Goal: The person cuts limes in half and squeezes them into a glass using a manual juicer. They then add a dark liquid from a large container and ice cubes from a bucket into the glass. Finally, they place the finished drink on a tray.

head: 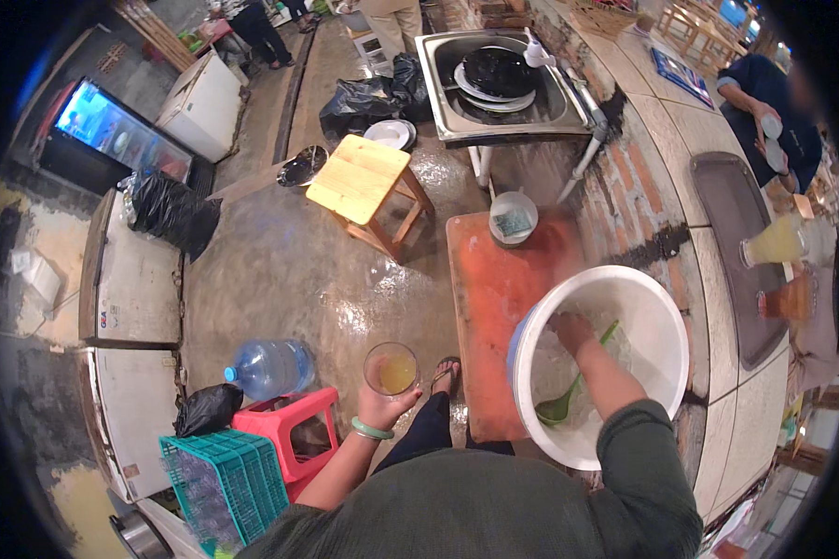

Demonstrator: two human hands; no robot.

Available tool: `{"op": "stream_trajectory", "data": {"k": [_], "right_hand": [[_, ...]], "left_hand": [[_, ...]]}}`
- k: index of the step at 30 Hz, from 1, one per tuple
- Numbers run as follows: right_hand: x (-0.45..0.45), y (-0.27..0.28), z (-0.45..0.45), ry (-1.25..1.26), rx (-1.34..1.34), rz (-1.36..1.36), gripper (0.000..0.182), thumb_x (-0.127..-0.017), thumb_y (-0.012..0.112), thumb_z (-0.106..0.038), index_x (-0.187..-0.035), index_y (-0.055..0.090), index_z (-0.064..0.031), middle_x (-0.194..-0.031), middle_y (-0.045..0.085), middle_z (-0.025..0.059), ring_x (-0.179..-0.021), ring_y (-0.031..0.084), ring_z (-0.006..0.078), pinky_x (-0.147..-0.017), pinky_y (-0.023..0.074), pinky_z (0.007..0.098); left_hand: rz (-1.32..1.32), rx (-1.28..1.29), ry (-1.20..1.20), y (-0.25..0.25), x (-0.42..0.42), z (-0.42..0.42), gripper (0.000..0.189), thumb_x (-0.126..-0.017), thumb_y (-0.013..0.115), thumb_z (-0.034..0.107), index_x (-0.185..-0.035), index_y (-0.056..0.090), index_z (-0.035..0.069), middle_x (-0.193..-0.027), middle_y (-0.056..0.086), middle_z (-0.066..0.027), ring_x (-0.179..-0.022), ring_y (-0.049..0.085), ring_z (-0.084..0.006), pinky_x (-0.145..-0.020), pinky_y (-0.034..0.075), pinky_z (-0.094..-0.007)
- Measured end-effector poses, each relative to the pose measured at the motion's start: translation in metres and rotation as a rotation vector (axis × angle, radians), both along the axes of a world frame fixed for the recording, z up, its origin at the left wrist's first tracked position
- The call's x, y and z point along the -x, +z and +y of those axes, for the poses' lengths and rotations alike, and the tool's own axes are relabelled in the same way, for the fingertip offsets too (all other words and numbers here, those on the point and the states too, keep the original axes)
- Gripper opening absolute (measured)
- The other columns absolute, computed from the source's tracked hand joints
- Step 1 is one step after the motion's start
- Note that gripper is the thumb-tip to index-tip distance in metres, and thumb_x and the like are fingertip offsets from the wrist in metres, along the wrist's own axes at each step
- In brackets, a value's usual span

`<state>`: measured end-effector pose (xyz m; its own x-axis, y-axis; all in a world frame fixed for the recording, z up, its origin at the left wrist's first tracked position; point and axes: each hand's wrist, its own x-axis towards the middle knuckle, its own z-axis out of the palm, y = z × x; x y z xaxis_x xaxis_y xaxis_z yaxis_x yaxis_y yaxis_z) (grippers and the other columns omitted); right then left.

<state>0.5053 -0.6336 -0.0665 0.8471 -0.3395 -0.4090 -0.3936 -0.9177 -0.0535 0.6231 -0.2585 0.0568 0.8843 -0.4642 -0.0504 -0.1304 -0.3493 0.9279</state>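
Observation:
My left hand (384,405) is closed around a clear drinking glass (391,368) part filled with yellow liquid, held out over the floor. A green bangle circles that wrist. At right, my right hand (573,332) reaches down into a large white bucket (661,314) of ice (552,370); its fingers are partly hidden among the ice, so their grip is unclear. Beside that forearm, a green plastic ladle (559,409) leans inside the bucket. The bucket stands at the right side of a worn orange surface (482,335), which also bears a small pail (512,216).
A tiled counter (720,307) runs along the right, with a brown tray (713,202) and glasses of yellow (776,241) and reddish drink (786,304); a co-worker stands beyond. Ahead are a sink (440,91) and wooden stool (360,178). A red stool (287,426) and green crate (231,475) stand left.

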Motion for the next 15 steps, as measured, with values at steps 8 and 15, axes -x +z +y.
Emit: {"op": "stream_trajectory", "data": {"k": [8, 15], "right_hand": [[0.023, -0.035, 0.0, 0.006, -0.341, 0.047, 0.032, -0.08, 0.042, -0.016, -0.108, 0.057, -0.0115, -0.103, 0.057, 0.0174, -0.096, 0.055, 0.034, -0.085, 0.041, 0.0413], [0.037, 0.023, -0.008, -0.227, -0.73, 0.021, 0.033, -0.079, 0.051, -0.013, -0.112, 0.056, -0.0122, -0.108, 0.058, 0.0108, -0.095, 0.056, 0.0251, -0.085, 0.042, 0.0338]], "left_hand": [[0.011, 0.099, 0.009, 0.008, 0.001, -0.007, 0.078, -0.059, 0.08, 0.02, -0.119, 0.034, -0.001, -0.107, 0.05, -0.0102, -0.1, 0.05, -0.0192, -0.086, 0.041, -0.0312], [0.001, 0.296, -0.208, 0.05, 0.002, -0.052, 0.078, -0.061, 0.079, 0.018, -0.121, 0.031, 0.004, -0.114, 0.044, -0.0099, -0.107, 0.045, -0.0209, -0.09, 0.038, -0.0343]]}}
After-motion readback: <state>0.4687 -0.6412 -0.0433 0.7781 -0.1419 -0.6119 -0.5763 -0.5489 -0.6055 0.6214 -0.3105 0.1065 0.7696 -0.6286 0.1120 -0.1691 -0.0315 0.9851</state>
